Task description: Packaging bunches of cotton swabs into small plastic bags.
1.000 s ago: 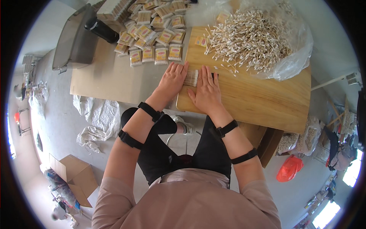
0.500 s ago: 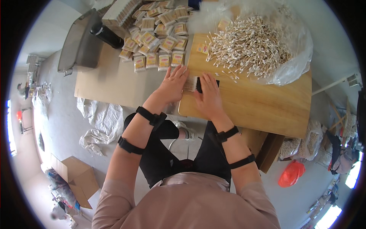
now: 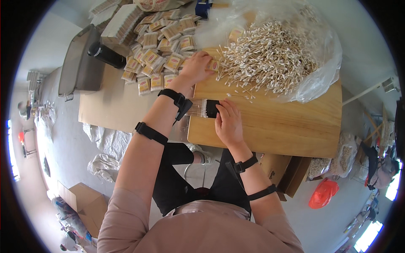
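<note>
My right hand (image 3: 230, 124) grips a flat black holder (image 3: 212, 109) on the wooden board, thumb below and fingers over its right end. A row of cotton swabs (image 3: 197, 108) lies side by side from its left edge, partly behind my left wristband. My left hand (image 3: 197, 67) reaches past them, fingers apart and bent, with fingertips at a small yellow card (image 3: 214, 65) next to the swab pile. Whether the fingers touch the card is hard to tell. A large heap of loose cotton swabs (image 3: 270, 57) spreads over the board on clear plastic (image 3: 327, 74).
Several packed swab bags with yellow cards (image 3: 152, 59) cover the table's far left. Beside them stand a black bottle (image 3: 107, 55) and a grey plastic bin (image 3: 80, 63). A few stray swabs (image 3: 242, 93) lie near the heap. Cardboard (image 3: 295, 173) sits below the board's right edge.
My left hand has left the swab row and moved forward to the yellow card. My right hand stays on the black holder, more of which now shows. The whole view has shifted slightly.
</note>
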Demonstrator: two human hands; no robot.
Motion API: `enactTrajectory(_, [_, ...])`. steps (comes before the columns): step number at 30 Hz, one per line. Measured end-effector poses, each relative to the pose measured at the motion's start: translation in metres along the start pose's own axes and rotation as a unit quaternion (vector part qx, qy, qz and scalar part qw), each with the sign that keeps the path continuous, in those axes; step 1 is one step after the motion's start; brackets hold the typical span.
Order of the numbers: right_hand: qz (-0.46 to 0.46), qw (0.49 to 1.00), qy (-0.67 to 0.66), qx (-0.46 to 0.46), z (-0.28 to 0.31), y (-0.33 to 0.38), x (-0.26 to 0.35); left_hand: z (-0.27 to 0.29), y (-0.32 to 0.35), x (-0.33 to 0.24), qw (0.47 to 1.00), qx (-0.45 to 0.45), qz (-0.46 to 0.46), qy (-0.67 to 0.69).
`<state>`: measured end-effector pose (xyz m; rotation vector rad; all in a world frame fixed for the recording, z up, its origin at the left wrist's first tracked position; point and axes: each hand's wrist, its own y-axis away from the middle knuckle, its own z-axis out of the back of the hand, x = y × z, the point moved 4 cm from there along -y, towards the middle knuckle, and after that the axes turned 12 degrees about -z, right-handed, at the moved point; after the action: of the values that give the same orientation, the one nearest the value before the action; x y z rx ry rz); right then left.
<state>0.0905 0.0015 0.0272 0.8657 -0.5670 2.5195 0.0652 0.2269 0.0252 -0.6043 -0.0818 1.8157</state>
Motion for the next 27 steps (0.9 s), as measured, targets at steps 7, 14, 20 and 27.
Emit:
enactTrajectory(7, [0.007, 1.000, -0.015, -0.016, 0.002, -0.001, -0.001, 0.015, 0.010, -0.004, 0.995, 0.087, 0.058, -0.002])
enactTrajectory(14, [-0.047, 0.990, -0.123, -0.055, 0.004, -0.005, -0.011, 0.026, 0.026, -0.032, 0.978, 0.073, 0.114, 0.162])
enactTrajectory(20, [-0.043, 0.988, -0.120, -0.087, 0.003, -0.004, -0.015, 0.017, 0.023, -0.045, 0.985, 0.024, 0.126, 0.119])
enactTrajectory(27, [-0.196, 0.924, -0.317, -0.082, 0.021, 0.005, -0.018, 0.056, 0.049, -0.100, 0.972, -0.048, 0.141, 0.181])
